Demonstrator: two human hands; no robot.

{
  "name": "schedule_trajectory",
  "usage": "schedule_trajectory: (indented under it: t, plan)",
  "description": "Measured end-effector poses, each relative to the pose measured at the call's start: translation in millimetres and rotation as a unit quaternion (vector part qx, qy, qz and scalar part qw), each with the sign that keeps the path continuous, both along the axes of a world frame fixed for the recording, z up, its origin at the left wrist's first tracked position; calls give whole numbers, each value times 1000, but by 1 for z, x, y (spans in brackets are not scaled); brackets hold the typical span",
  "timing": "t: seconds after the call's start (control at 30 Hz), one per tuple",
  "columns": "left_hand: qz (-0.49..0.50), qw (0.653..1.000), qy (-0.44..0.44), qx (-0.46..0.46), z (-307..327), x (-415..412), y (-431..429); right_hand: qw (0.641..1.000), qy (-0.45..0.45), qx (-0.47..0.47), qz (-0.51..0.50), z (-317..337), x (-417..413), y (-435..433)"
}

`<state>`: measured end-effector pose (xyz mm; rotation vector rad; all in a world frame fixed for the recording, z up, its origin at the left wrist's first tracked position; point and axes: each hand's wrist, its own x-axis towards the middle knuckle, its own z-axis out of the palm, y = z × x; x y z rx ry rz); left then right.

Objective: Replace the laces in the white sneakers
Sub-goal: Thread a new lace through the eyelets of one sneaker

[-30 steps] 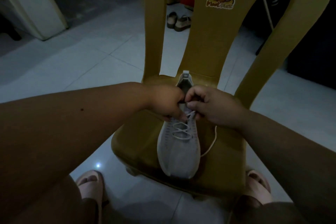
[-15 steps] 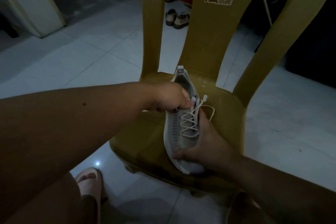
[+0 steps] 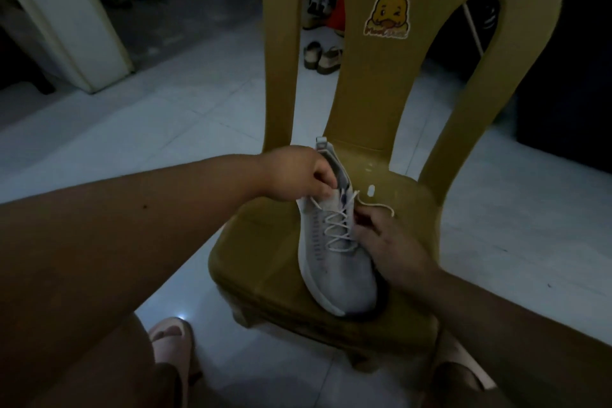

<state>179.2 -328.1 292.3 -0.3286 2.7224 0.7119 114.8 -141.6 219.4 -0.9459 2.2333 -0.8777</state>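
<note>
**A:** One sneaker only. Where did it sit?

**B:** On the seat of the yellow chair, with its toe at the front edge and its heel toward the backrest. It was tipped slightly onto its side. I'd judge the seat served as a raised bench, putting the eyelets within reach of both hands.

**A:** And the hands?

**B:** The left hand had its fingers curled round the collar beside the tongue, probably bracing the shoe against the pull of lacing. The right hand lay along the shoe's right side, fingers bent up by the top eyelets. I couldn't tell whether they pinched anything.

**A:** The lace?

**B:** It was crossed through most eyelets. One loose end trailed over the seat toward the edge on the person's right, just beside those fingertips. The threading looked nearly finished.
</note>
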Motion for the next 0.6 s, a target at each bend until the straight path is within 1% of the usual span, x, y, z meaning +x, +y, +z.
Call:
schedule_trajectory:
  t: [0.07, 0.13, 0.2, 0.27, 0.33, 0.43, 0.5, 0.53, 0.57, 0.6]
  plan:
    - [13, 999, 19, -36, 12, 7, -2, 993, 91, 62, -34, 3, -17, 0]
    - [14, 996, 20, -88, 23, 14, -2, 979, 156, 134, -14, -1, -34, -2]
    - [10, 993, 1, -119, 37, 23, 1, 958, 196, 208, 12, -11, -45, -5]
    - [15, 992, -25, -122, 50, 31, 4, 940, 223, 257, 13, -16, -48, -9]
    - [27, 990, -42, -134, 61, 39, 5, 935, 239, 263, 1, -15, -44, -12]
    - [48, 983, -57, -166, 72, 49, 2, 921, 273, 278, 22, -11, -43, -13]
    - [70, 985, -40, -152, 79, 56, -1, 920, 280, 272, 38, -2, -45, -13]
    - [80, 987, -21, -137, 82, 59, -1, 928, 268, 257, 33, 7, -47, -13]
    - [90, 988, 2, -121, 85, 62, -1, 947, 240, 214, 15, 19, -49, -14]
    - [104, 989, 29, -101, 86, 65, 0, 975, 172, 142, -23, 33, -50, -14]
